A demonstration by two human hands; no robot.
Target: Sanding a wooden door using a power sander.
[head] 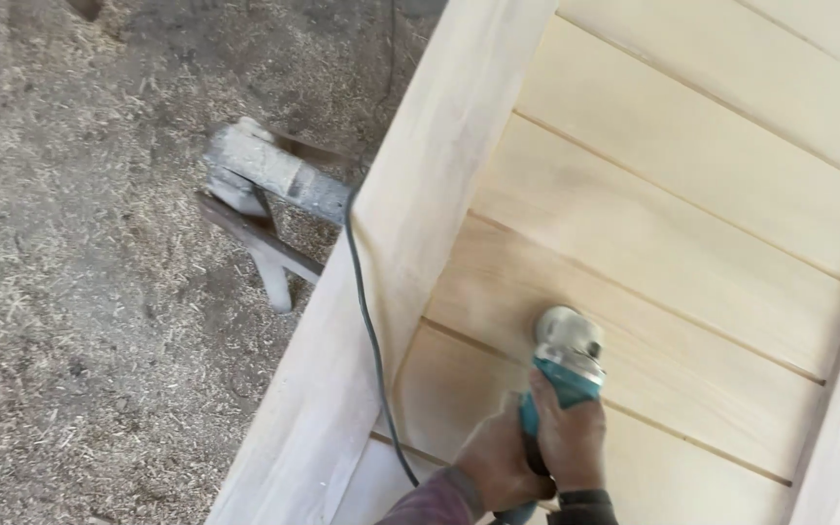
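1. Two hands are gripping one teal angle grinder (564, 374), both closed tight around its body.
2. The left hand (494, 459) is wrapping the rear of the handle, just beside and slightly behind the right hand (569, 435).
3. The grinder's grey head is sitting just beyond the right hand's knuckles, pressing on a pale wooden panel (673, 243).
4. A dark power cord (369, 331) is trailing away left of the left hand, over the panel's frame rail (381, 262).
5. Farther left of both hands, a sawhorse (264, 194) is standing on a sawdust-covered floor (80, 292).
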